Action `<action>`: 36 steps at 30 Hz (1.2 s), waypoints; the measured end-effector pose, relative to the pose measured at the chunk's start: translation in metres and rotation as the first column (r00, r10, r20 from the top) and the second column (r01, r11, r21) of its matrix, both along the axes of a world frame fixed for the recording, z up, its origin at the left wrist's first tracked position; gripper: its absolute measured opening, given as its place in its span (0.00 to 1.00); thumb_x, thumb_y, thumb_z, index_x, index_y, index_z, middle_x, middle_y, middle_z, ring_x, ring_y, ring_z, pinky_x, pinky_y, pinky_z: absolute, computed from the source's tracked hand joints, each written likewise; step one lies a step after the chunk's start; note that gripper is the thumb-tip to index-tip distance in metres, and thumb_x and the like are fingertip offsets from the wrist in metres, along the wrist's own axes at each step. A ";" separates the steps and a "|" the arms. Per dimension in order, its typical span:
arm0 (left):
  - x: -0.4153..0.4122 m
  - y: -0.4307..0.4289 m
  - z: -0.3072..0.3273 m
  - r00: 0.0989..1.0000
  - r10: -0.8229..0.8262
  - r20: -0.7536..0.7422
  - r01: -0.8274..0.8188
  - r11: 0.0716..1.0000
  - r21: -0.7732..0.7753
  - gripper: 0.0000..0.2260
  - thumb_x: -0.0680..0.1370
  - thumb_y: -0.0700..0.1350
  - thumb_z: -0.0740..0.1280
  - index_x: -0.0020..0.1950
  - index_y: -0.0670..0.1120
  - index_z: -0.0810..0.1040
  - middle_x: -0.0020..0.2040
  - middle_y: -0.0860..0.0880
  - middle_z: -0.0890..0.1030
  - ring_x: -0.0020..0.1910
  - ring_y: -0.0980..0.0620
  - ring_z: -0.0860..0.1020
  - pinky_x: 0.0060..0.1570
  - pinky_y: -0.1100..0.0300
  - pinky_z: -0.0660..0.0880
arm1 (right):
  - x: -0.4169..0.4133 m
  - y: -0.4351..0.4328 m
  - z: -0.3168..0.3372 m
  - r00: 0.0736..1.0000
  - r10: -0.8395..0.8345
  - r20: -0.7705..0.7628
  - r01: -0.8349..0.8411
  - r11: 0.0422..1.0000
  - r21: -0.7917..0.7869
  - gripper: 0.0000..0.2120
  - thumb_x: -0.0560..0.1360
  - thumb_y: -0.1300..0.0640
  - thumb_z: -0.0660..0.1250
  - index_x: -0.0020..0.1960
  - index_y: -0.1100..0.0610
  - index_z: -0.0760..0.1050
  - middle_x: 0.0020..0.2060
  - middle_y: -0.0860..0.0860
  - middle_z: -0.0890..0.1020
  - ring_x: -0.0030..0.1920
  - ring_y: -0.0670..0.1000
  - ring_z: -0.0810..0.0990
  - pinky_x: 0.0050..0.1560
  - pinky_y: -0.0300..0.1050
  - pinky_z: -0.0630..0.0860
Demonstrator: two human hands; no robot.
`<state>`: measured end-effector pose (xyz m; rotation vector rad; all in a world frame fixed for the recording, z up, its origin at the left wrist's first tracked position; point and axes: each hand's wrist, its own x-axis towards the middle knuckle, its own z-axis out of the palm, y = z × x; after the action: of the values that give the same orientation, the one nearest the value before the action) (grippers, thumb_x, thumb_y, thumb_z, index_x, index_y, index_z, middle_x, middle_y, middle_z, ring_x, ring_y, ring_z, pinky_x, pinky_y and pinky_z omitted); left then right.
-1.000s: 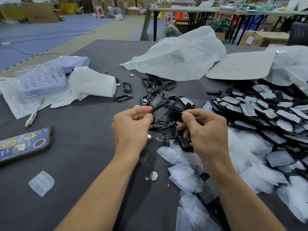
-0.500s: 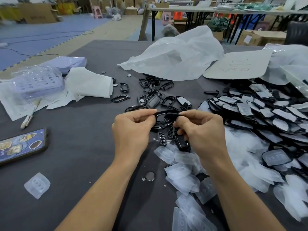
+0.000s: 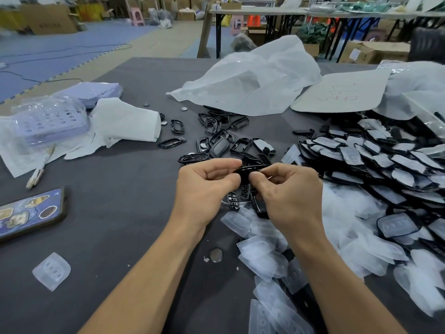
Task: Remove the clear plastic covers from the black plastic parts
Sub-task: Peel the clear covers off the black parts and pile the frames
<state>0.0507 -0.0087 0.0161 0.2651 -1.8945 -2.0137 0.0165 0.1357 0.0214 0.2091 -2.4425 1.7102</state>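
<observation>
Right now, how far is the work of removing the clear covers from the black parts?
Done: loose clear covers lie heaped near the person, and bare black parts lie mid-table. In hand: the left hand and right hand pinch one black frame; whether a cover is on it I cannot tell. Left: a large pile of covered parts on the right.
</observation>
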 end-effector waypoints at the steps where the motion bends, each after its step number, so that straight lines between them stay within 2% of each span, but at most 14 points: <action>1: 0.001 0.001 0.001 1.000 -0.003 -0.001 0.003 1.000 -0.005 0.15 0.72 0.27 0.75 0.46 0.48 0.88 0.40 0.49 0.88 0.38 0.58 0.85 0.41 0.68 0.79 | 0.000 -0.001 0.000 1.000 -0.003 0.004 0.003 1.000 0.005 0.07 0.72 0.53 0.79 0.37 0.50 0.85 0.27 0.46 0.83 0.27 0.48 0.82 0.32 0.48 0.81; 3: 0.001 0.002 0.002 1.000 0.017 0.000 -0.017 1.000 0.005 0.16 0.71 0.26 0.75 0.43 0.49 0.88 0.38 0.48 0.88 0.37 0.56 0.85 0.40 0.67 0.80 | 0.002 -0.002 0.001 0.998 -0.050 -0.033 0.053 0.996 0.072 0.09 0.69 0.49 0.81 0.34 0.49 0.83 0.26 0.43 0.82 0.27 0.46 0.81 0.32 0.45 0.78; 5: 0.002 0.002 0.003 0.999 0.037 -0.007 -0.036 0.997 0.072 0.17 0.71 0.25 0.74 0.39 0.48 0.89 0.36 0.46 0.87 0.34 0.54 0.85 0.37 0.66 0.80 | 0.004 -0.003 0.001 0.984 -0.146 -0.098 0.160 0.976 0.149 0.17 0.66 0.43 0.82 0.31 0.51 0.78 0.24 0.44 0.80 0.27 0.48 0.79 0.32 0.47 0.77; 7: 0.002 0.001 0.004 0.999 0.053 -0.002 -0.052 0.988 0.145 0.17 0.71 0.25 0.74 0.37 0.48 0.89 0.34 0.46 0.86 0.30 0.54 0.82 0.35 0.66 0.79 | 0.006 -0.004 0.001 0.975 -0.190 -0.120 0.209 0.962 0.178 0.21 0.65 0.41 0.81 0.33 0.53 0.73 0.25 0.46 0.78 0.28 0.50 0.77 0.33 0.49 0.75; 8: 0.002 0.001 0.004 0.998 0.057 0.011 -0.058 0.981 0.183 0.17 0.70 0.25 0.74 0.37 0.48 0.89 0.34 0.46 0.86 0.30 0.54 0.81 0.35 0.65 0.79 | 0.006 -0.004 0.002 0.984 -0.161 -0.081 0.172 0.974 0.148 0.20 0.66 0.42 0.81 0.36 0.52 0.72 0.26 0.46 0.79 0.29 0.49 0.77 0.32 0.48 0.75; 10: 0.002 0.002 0.004 0.998 0.050 0.046 -0.061 0.959 0.278 0.17 0.70 0.26 0.74 0.37 0.48 0.89 0.34 0.46 0.85 0.31 0.52 0.81 0.35 0.64 0.80 | 0.006 -0.007 0.005 0.999 0.006 0.051 -0.001 0.996 -0.090 0.13 0.72 0.50 0.78 0.40 0.50 0.74 0.29 0.48 0.81 0.27 0.48 0.78 0.29 0.43 0.72; 11: 0.001 0.002 0.003 0.997 0.041 0.064 -0.060 0.944 0.326 0.17 0.71 0.26 0.73 0.37 0.48 0.89 0.35 0.46 0.85 0.32 0.52 0.81 0.35 0.65 0.80 | 0.007 -0.008 0.006 0.991 0.097 0.095 -0.073 0.972 -0.225 0.10 0.75 0.56 0.76 0.40 0.51 0.76 0.29 0.50 0.82 0.26 0.49 0.77 0.27 0.40 0.71; 12: 0.001 0.003 0.003 0.996 0.029 0.081 -0.057 0.929 0.366 0.17 0.71 0.27 0.73 0.37 0.49 0.89 0.35 0.46 0.86 0.33 0.51 0.81 0.36 0.65 0.80 | 0.007 -0.009 0.007 0.981 0.163 0.110 -0.120 0.941 -0.318 0.11 0.77 0.60 0.74 0.38 0.52 0.77 0.29 0.52 0.81 0.25 0.50 0.76 0.25 0.39 0.70; 14: 0.000 0.003 0.002 0.995 0.004 0.095 -0.042 0.919 0.393 0.17 0.72 0.27 0.72 0.38 0.49 0.89 0.37 0.47 0.86 0.35 0.52 0.82 0.37 0.65 0.81 | 0.007 -0.010 0.008 0.971 0.218 0.097 -0.165 0.906 -0.389 0.14 0.78 0.66 0.71 0.36 0.54 0.77 0.27 0.55 0.80 0.24 0.51 0.74 0.23 0.37 0.68; 20: 0.004 0.007 0.003 0.998 -0.046 0.045 0.037 0.984 0.173 0.10 0.76 0.31 0.71 0.48 0.44 0.88 0.34 0.45 0.84 0.28 0.54 0.77 0.35 0.61 0.78 | 0.006 -0.005 0.012 0.958 0.259 0.120 -0.174 0.863 -0.475 0.20 0.76 0.70 0.70 0.31 0.53 0.75 0.25 0.56 0.81 0.20 0.50 0.75 0.21 0.36 0.68; 26: 0.003 0.010 0.000 0.998 0.036 0.061 -0.046 0.982 0.184 0.08 0.74 0.28 0.73 0.48 0.39 0.88 0.32 0.42 0.84 0.24 0.52 0.75 0.30 0.60 0.76 | 0.005 -0.003 0.010 0.961 0.248 0.122 -0.181 0.899 -0.399 0.18 0.75 0.68 0.70 0.30 0.53 0.73 0.27 0.59 0.82 0.22 0.52 0.76 0.23 0.39 0.70; 31: 0.003 0.009 -0.001 0.993 0.086 0.078 -0.093 0.991 0.091 0.09 0.72 0.30 0.76 0.44 0.44 0.89 0.33 0.42 0.85 0.24 0.50 0.76 0.30 0.60 0.77 | 0.002 -0.004 0.006 0.965 0.227 0.130 -0.170 0.921 -0.352 0.14 0.79 0.62 0.70 0.36 0.61 0.74 0.27 0.59 0.83 0.21 0.52 0.76 0.22 0.37 0.69; 34: 0.005 0.013 -0.003 0.985 0.154 0.080 -0.150 0.987 -0.057 0.10 0.72 0.36 0.78 0.40 0.52 0.89 0.33 0.46 0.86 0.26 0.50 0.82 0.31 0.60 0.80 | 0.002 -0.003 0.003 0.981 0.171 0.090 -0.137 0.944 -0.301 0.13 0.79 0.62 0.70 0.35 0.59 0.77 0.25 0.56 0.81 0.20 0.53 0.76 0.22 0.39 0.70; 36: 0.005 0.012 -0.003 0.989 0.119 0.092 -0.108 0.987 -0.120 0.07 0.72 0.41 0.77 0.42 0.54 0.89 0.33 0.47 0.86 0.29 0.49 0.83 0.33 0.58 0.81 | 0.002 -0.003 0.002 0.988 0.146 0.053 -0.126 0.952 -0.279 0.13 0.78 0.63 0.71 0.34 0.56 0.78 0.24 0.56 0.81 0.20 0.53 0.76 0.22 0.41 0.71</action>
<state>0.0561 0.0032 0.0133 0.4391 -1.9986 -1.8419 0.0183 0.1327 0.0238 0.2913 -2.2489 2.1275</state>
